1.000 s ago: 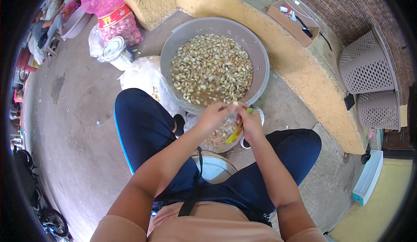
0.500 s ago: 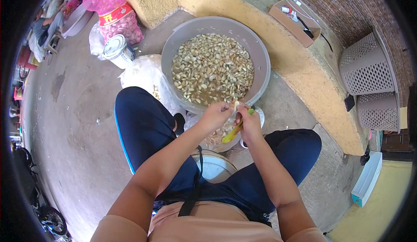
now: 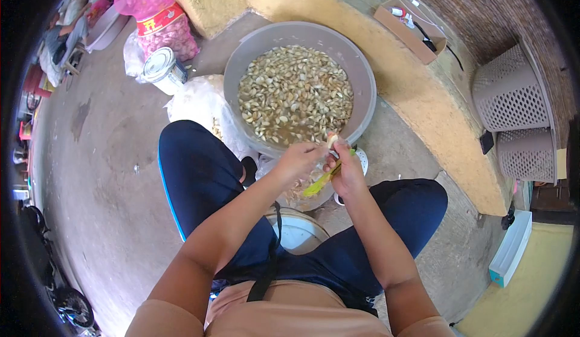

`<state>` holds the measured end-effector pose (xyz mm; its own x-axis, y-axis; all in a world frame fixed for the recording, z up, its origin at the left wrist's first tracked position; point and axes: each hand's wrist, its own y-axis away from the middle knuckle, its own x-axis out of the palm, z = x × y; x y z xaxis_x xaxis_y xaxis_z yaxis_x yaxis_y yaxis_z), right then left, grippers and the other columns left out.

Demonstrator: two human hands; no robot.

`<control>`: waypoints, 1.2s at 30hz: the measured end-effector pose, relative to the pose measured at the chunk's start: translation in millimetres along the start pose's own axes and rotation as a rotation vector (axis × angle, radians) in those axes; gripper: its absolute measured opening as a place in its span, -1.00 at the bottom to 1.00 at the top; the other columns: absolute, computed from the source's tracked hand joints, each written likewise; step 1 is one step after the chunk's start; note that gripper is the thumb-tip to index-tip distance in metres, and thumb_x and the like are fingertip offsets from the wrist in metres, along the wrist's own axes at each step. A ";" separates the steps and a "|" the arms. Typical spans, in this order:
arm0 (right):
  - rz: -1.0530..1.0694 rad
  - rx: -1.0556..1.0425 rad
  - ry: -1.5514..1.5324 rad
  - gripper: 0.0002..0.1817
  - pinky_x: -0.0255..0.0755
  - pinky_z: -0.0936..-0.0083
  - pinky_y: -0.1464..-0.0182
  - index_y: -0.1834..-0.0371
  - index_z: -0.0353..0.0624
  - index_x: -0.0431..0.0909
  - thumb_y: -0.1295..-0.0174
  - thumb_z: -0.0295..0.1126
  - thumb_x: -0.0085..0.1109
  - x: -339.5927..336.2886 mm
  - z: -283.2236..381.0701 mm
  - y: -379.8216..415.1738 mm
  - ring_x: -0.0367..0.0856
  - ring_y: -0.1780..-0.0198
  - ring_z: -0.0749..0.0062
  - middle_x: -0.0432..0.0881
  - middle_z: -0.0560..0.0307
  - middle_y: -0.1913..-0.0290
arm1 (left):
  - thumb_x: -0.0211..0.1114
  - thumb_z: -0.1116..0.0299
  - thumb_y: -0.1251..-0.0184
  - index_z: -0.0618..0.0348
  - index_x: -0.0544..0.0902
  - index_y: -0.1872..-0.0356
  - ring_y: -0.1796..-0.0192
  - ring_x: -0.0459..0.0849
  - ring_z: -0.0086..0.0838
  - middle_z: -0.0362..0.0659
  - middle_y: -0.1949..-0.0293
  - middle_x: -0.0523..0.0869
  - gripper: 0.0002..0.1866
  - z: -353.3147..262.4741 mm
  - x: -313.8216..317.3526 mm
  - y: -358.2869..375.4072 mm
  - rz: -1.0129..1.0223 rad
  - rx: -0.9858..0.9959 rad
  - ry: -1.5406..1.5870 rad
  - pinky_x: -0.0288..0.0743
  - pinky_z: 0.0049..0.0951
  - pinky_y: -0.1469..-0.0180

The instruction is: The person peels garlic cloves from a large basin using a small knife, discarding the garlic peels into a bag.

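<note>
My right hand (image 3: 347, 177) is closed around a yellow-green knife (image 3: 320, 183), whose length slants down to the left. At its fingertips is a pale garlic clove (image 3: 331, 141). My left hand (image 3: 300, 161) has its fingers pinched together against the clove from the left. Both hands are over the near rim of a large grey tub (image 3: 366, 119) filled with many cloves in brownish water. Below them, partly hidden by my hands, a clear plastic bag (image 3: 302, 198) holds peelings.
Left of the tub are a white plastic bag (image 3: 196, 104), a lidded can (image 3: 164, 71) and a pink mesh sack (image 3: 172, 39). A cardboard box (image 3: 396, 25) sits on the yellow ledge (image 3: 411, 89). Grey baskets (image 3: 513, 104) stand right. Part of a person (image 3: 57, 41) shows far left.
The clove and my right fingertips have shifted slightly up. The knife has tilted a little, its lower end moving left. My left hand stays close beside the clove.
</note>
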<state>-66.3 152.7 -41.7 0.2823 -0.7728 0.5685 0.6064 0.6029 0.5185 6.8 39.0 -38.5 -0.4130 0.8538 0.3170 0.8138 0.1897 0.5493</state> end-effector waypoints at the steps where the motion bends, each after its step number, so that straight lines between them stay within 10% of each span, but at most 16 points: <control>1: 0.006 -0.001 -0.002 -0.70 0.25 0.65 0.51 0.04 -0.11 0.44 -0.17 -0.30 0.03 -0.4 -1.0 -0.4 0.26 0.58 0.68 0.35 0.35 0.52 | 0.15 0.29 -0.20 0.15 0.53 0.35 0.71 0.17 -0.73 -0.39 0.71 0.28 -0.85 -0.3 -0.4 0.8 0.043 -0.013 0.007 -0.02 -0.66 0.70; 13: -0.080 -0.175 0.413 -0.73 0.23 0.70 0.62 0.24 -0.26 0.53 -0.06 -0.31 0.22 -0.2 0.0 0.6 0.32 0.65 0.69 0.43 0.32 0.61 | 0.17 0.39 -0.04 0.27 0.52 0.55 0.57 0.41 -0.56 -0.20 0.67 0.44 -0.86 6.1 -6.2 -3.3 -0.178 0.503 -0.616 0.29 -0.54 0.47; 24: 0.025 0.074 0.123 -0.74 0.28 0.66 0.59 0.27 -0.24 0.48 -0.07 -0.29 0.19 -1.2 1.6 6.7 0.33 0.62 0.65 0.49 0.24 0.56 | 0.20 0.40 0.05 0.29 0.51 0.58 0.59 0.41 -0.57 -0.13 0.67 0.47 -0.85 3.3 -10.1 -8.2 -0.261 0.466 -0.538 0.29 -0.52 0.51; 36: 0.038 0.084 0.523 -0.77 0.24 0.71 0.66 0.22 -0.28 0.41 -0.06 -0.43 0.12 -2.8 15.1 7.1 0.28 0.72 0.71 0.55 0.08 0.47 | 0.19 0.38 0.04 0.29 0.54 0.54 0.59 0.48 -0.42 -0.06 0.64 0.53 -0.84 2.5 -20.9 -12.4 -0.387 0.497 -0.566 0.37 -0.46 0.45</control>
<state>-74.0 162.1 -29.9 0.6486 -0.7331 0.2046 0.5329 0.6294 0.5656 6.3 20.0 -53.9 -0.5398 0.7739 -0.3312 0.7972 0.5963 0.0940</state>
